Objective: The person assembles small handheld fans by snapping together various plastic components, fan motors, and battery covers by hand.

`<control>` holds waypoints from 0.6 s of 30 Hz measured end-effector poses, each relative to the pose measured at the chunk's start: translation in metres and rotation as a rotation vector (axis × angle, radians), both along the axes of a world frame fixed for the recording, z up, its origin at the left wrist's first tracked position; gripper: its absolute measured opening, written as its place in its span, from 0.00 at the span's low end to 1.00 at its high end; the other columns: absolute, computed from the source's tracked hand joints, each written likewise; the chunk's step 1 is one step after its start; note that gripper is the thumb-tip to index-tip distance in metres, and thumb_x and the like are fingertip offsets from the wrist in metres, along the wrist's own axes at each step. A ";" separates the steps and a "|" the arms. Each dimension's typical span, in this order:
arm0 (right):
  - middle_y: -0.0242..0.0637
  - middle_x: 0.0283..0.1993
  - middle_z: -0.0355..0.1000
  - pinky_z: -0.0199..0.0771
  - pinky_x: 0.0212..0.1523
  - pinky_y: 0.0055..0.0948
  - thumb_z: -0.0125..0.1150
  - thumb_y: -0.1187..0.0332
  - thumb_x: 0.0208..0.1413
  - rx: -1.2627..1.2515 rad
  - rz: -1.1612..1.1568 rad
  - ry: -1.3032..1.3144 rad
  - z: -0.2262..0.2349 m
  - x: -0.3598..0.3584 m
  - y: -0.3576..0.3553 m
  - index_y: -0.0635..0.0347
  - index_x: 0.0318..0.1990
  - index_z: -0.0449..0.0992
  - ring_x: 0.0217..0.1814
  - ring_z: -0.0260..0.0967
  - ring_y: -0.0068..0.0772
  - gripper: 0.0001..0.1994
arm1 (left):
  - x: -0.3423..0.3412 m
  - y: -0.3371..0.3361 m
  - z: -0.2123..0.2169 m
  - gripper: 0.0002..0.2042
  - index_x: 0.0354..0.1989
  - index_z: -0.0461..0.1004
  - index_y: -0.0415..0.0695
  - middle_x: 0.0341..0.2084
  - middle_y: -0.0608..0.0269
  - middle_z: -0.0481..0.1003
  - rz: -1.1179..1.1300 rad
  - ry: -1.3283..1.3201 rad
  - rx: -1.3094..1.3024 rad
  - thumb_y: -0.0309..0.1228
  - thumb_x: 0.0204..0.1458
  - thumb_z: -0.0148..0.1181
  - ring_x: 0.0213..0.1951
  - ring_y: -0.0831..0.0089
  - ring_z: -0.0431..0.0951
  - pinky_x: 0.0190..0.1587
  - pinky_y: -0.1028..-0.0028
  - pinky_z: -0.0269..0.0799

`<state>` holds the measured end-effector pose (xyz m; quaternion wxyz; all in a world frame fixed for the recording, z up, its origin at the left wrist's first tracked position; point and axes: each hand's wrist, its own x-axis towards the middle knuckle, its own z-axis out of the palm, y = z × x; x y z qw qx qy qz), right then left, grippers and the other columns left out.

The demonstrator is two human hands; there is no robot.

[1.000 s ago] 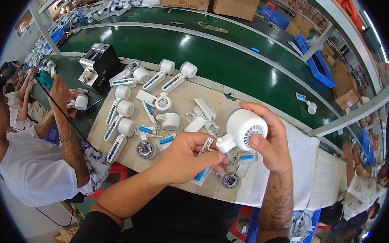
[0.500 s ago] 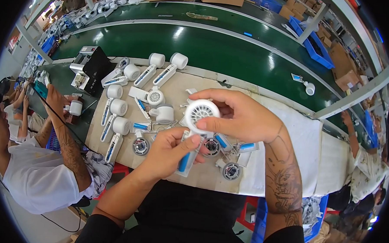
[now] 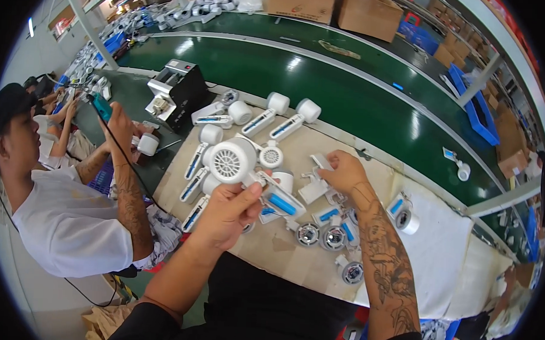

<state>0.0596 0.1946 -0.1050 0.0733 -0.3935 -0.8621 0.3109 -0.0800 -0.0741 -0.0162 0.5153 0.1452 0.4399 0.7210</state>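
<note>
My left hand [image 3: 229,214] is closed round the neck of a white handheld fan [image 3: 233,161]. The fan's round slotted grille faces up and leans left. A blue battery [image 3: 284,203] shows in its uncovered handle, to the right of my fingers. Farther right, my right hand [image 3: 344,172] pinches the end of a white plastic handle cover [image 3: 320,162] just above the table; its fingertips are partly hidden. Below that cover lies another flat white piece [image 3: 313,190]. Several open fan heads with visible circuitry [image 3: 333,237] lie between my forearms.
Several white fans with blue batteries [image 3: 288,127] lie on the beige-covered table [image 3: 275,246]. One more fan [image 3: 407,221] rests at the right on white sheeting. A black machine [image 3: 184,93] stands at back left, before the green conveyor [image 3: 258,78]. A co-worker at left holds a teal tool [image 3: 100,106].
My right hand has let go of the fan and moved right to a white cover. My left hand keeps the fan, now tilted left. The view has swung left.
</note>
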 end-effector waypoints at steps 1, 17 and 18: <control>0.44 0.44 0.78 0.76 0.49 0.37 0.75 0.57 0.41 -0.010 -0.011 -0.027 0.004 0.001 -0.001 0.60 0.50 0.77 0.47 0.76 0.44 0.28 | 0.002 0.001 0.001 0.12 0.48 0.78 0.43 0.29 0.73 0.75 0.018 -0.012 0.009 0.35 0.59 0.63 0.24 0.85 0.66 0.26 0.84 0.60; 0.35 0.34 0.77 0.72 0.34 0.18 0.62 0.78 0.57 -0.299 0.016 0.738 0.136 0.092 -0.098 0.61 0.47 0.65 0.35 0.74 0.20 0.14 | 0.034 0.030 0.001 0.20 0.58 0.69 0.35 0.46 0.55 0.78 -0.167 -0.051 0.084 0.36 0.62 0.51 0.36 0.76 0.77 0.41 0.75 0.75; 0.35 0.34 0.77 0.75 0.35 0.20 0.62 0.81 0.54 -0.427 -0.065 0.844 0.140 0.095 -0.105 0.61 0.48 0.63 0.37 0.75 0.22 0.17 | 0.037 0.030 0.001 0.22 0.58 0.68 0.33 0.46 0.54 0.78 -0.161 -0.035 0.086 0.37 0.62 0.50 0.36 0.75 0.77 0.41 0.75 0.75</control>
